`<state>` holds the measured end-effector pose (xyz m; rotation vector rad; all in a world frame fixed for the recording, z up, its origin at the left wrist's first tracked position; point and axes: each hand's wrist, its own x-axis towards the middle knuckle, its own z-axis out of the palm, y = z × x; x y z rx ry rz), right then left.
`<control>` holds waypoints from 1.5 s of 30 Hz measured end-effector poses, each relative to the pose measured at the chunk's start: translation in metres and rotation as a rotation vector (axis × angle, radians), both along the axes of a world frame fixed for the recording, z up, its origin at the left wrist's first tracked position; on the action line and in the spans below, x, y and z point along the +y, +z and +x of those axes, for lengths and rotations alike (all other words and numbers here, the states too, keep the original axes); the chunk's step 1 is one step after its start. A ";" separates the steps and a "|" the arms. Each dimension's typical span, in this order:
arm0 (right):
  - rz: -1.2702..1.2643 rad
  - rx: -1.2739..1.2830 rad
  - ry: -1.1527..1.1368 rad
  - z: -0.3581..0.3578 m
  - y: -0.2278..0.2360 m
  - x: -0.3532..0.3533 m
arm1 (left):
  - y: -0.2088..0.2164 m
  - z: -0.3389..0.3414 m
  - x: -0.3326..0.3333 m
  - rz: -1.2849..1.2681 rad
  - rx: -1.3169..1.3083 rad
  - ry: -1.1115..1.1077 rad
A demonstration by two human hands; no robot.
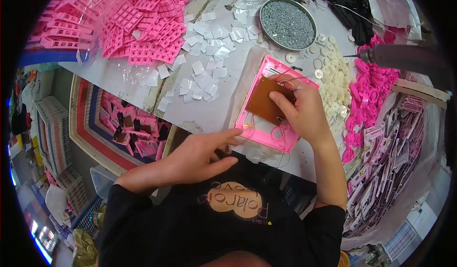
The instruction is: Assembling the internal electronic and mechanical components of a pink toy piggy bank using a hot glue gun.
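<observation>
My right hand [307, 110] pinches a flat brown circuit board [261, 104] between thumb and fingers, tilted over a shallow pink plastic casing [252, 132]. Thin wires run from the board to the casing's near side, where a small wire loop lies. Beside the casing's near left corner is my left hand [197, 155], its thumb and fingers apart and holding nothing that I can see. Its index fingertip reaches the casing's edge; whether it touches cannot be made out. The fingers behind the board are hidden.
Pink keypads [157, 38] and white squares [203, 79] lie left. A bowl of screws [288, 25] stands behind the casing. Rightward are cream round parts [333, 62], magenta parts [362, 95] and a powered screwdriver [400, 60]. A basket [78, 124] stands below left, a bag of printed panels [381, 171] right.
</observation>
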<state>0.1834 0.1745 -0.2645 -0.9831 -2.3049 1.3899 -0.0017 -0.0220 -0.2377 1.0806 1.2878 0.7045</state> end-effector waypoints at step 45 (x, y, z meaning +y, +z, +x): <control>0.303 0.850 -0.287 0.031 0.105 0.148 | -0.063 -0.042 0.293 0.747 1.255 -0.234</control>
